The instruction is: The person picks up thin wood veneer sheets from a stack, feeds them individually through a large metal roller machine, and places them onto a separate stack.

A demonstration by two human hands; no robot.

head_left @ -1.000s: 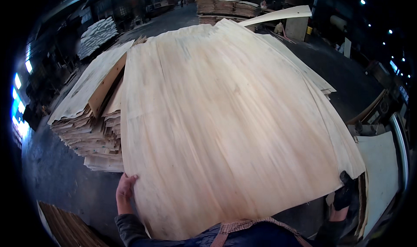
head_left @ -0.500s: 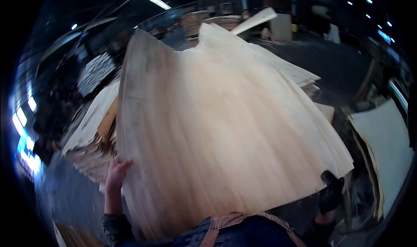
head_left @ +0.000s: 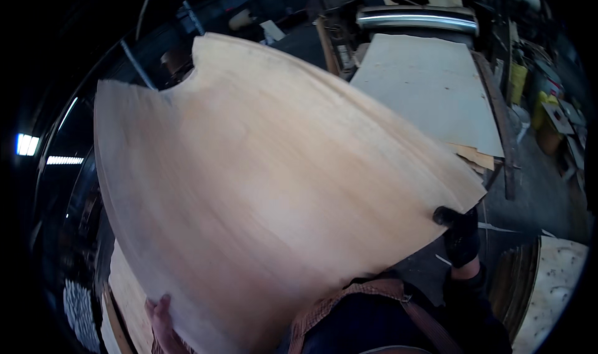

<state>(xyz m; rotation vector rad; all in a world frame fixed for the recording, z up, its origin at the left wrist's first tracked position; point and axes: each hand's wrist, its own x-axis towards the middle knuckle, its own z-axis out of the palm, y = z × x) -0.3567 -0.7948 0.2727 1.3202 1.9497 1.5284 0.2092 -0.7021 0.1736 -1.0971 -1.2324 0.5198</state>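
Note:
A large, thin stack of wood veneer sheets [head_left: 268,179] spans the space in front of me, its sides curled upward and its far edge dipping in the middle. My bare left hand [head_left: 163,323] grips the near left edge, thumb on top of the wood. On the right, my black-gloved right hand [head_left: 460,232] clasps the near right corner, thumb above and the other fingers hidden beneath. Layered edges along the right side show that several sheets are held together.
Ahead on the right, a pale sheet [head_left: 430,92] lies on a machine bed before a shiny metal roller [head_left: 417,20]. A veneer stack [head_left: 554,291] stands at the lower right, another [head_left: 128,298] at the lower left. Yellow items [head_left: 518,83] are at the far right.
My view has swung to the right, bringing the roller machine ahead. The veneer sheets have turned along with me, still held in both hands.

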